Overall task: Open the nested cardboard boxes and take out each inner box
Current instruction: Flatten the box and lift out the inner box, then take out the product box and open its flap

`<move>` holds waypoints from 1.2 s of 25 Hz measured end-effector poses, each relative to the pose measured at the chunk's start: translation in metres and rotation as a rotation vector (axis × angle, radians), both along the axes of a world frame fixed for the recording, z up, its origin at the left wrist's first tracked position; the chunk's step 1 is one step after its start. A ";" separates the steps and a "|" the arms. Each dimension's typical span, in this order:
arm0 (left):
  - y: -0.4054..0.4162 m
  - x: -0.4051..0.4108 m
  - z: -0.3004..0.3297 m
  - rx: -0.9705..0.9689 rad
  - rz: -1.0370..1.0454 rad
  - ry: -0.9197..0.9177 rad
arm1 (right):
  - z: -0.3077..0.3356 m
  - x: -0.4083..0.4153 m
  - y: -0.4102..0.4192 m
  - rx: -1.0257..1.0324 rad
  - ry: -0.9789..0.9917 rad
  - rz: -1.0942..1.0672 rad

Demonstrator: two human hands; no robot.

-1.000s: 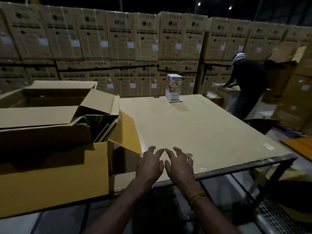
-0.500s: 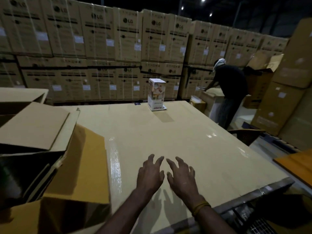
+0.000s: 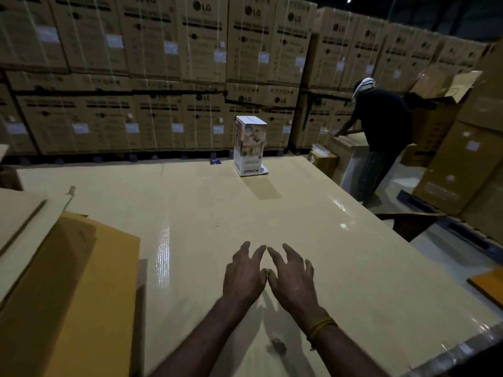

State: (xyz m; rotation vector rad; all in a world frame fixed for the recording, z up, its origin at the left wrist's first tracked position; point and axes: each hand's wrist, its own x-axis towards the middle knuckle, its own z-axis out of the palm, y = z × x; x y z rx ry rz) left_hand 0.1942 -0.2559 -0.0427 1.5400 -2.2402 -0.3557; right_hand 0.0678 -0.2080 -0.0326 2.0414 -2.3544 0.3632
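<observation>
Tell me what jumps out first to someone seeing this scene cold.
Two bare hands, the left hand and right hand, spread side by side over the cardboard-covered table. A lone white printed box stands upright at the table's far edge. Behind it rises a wall of stacked cartons; another person bends over boxes at right.

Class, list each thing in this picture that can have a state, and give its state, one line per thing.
Left hand: open, fingers spread, holding nothing.
Right hand: open, fingers spread, holding nothing.
Big brown box: flaps open, at the table's left.
Small white box: upright, top closed, at the table's far side.
Table: covered with flat cardboard.
</observation>
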 end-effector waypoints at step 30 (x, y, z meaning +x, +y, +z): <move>-0.582 -0.211 0.068 -0.271 0.357 -0.080 | 0.068 -0.210 -0.626 -0.232 -0.104 0.292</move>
